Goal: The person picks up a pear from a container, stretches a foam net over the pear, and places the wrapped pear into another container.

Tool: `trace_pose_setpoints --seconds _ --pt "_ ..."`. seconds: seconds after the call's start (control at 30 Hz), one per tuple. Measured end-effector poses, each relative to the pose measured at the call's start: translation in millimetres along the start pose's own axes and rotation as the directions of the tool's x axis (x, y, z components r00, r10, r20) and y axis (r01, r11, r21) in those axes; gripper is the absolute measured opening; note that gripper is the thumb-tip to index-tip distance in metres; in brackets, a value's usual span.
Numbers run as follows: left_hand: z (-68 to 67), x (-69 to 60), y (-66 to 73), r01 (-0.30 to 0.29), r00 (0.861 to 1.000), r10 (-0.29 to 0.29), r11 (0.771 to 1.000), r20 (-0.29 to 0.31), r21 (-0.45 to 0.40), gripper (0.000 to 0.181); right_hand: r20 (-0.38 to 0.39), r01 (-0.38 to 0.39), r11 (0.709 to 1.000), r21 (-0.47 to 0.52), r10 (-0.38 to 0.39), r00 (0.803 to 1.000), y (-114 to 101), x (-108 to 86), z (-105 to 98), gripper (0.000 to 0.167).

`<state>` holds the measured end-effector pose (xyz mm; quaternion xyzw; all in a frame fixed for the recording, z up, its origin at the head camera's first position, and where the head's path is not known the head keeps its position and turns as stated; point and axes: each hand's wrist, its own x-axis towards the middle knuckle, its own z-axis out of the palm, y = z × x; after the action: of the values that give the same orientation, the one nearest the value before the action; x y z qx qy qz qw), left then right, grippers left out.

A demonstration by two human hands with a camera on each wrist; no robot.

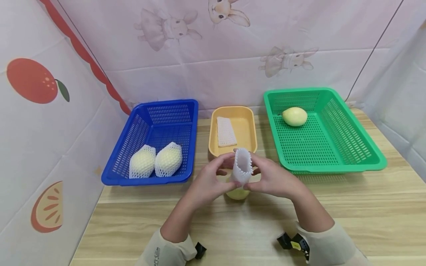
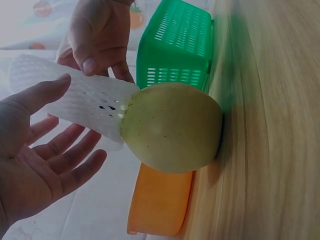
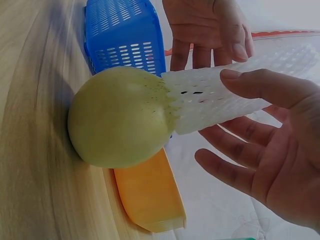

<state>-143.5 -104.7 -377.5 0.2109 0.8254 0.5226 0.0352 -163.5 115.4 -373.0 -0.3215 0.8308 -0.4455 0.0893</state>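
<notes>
A pale yellow-green fruit like a small melon [image 2: 172,127] stands on the wooden table, its speckled end up. The lower rim of a white foam fruit net [image 1: 242,168] meets that upper end, as both wrist views show; the net's other end gapes upward. My left hand [image 1: 213,179] holds the net from the left, thumb at the near side and fingers behind. From the right, my right hand [image 1: 274,177] holds it likewise, thumb and fingers on opposite sides. In the head view, hands and net hide most of this fruit.
At the left, a blue basket [image 1: 194,147] contains two netted fruits [image 1: 169,159]. A yellow-orange tray [image 1: 244,127] with one flat foam net [image 1: 226,131] stands behind my hands. The green basket [image 1: 332,168] at the right holds one bare fruit [image 1: 294,116]. A printed cloth hangs behind.
</notes>
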Motion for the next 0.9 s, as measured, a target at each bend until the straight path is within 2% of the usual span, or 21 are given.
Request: trace_pose_setpoints --seconds 0.13,0.3,0.37,0.47,0.77,0.9 --pt "0.4 0.9 -3.1 -0.012 1.0 0.011 0.999 0.021 0.048 0.073 -0.008 0.002 1.0 -0.029 -0.002 1.0 1 0.4 2 0.083" --pt "0.8 2.3 -7.3 -0.025 0.998 0.018 0.99 0.052 0.137 0.079 0.0 0.009 0.999 -0.044 -0.009 1.0 2 2.5 5 0.078" --pt "1.0 2.7 -8.4 -0.032 0.998 0.022 0.987 0.062 0.155 0.08 0.003 0.006 0.999 -0.05 -0.006 1.0 2 3.2 6 0.074" --pt "1.8 3.6 -10.1 -0.05 0.996 0.038 0.985 0.076 0.167 0.08 0.012 -0.001 0.998 -0.056 0.002 1.0 3 3.4 7 0.078" --pt "3.7 4.1 -12.6 -0.074 0.995 0.059 0.974 0.077 0.212 0.075 0.03 -0.019 0.997 -0.075 0.022 0.999 5 4.5 10 0.083" --pt "4.1 3.9 -15.4 -0.07 0.995 0.051 0.965 0.081 0.254 0.066 0.037 -0.031 0.995 -0.094 0.034 0.999 7 5.4 12 0.081"
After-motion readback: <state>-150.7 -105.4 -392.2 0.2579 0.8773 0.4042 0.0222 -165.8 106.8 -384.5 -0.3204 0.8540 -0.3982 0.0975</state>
